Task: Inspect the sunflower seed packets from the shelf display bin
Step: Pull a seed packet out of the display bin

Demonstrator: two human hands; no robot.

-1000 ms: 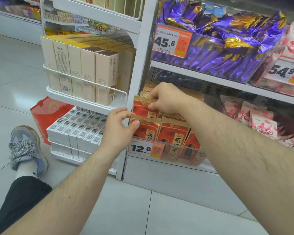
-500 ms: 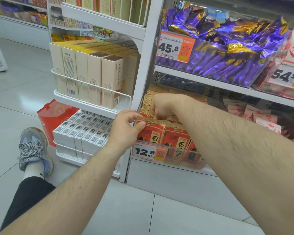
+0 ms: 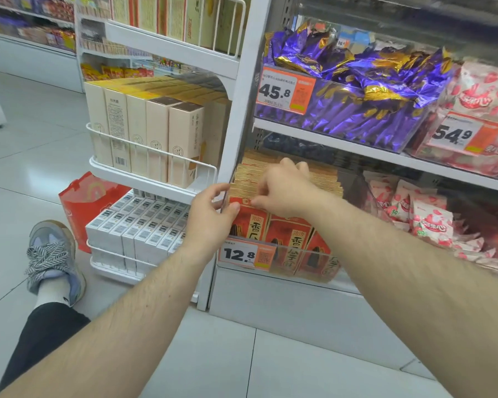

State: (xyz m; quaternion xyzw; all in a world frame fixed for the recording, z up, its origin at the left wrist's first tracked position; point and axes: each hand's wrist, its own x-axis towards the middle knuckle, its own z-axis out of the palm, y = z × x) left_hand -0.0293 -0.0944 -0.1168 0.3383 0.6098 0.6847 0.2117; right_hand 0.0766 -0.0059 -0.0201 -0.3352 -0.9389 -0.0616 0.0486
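My right hand [image 3: 282, 188] covered the tops of several sunflower seed packets [image 3: 296, 245], and its fingertips were buried in the row, so I couldn't tell which packet it pinched. My left hand [image 3: 213, 222] blocked the left part of the front packet. The clear bin [image 3: 308, 254] front blurred the lower print on the packets. The small text on the 12.8 price tag [image 3: 246, 255] was too small to read. The pink snack bags [image 3: 431, 225] ran off the right edge. My shoe [image 3: 53, 257] showed, but the leg was cut at the bottom edge.
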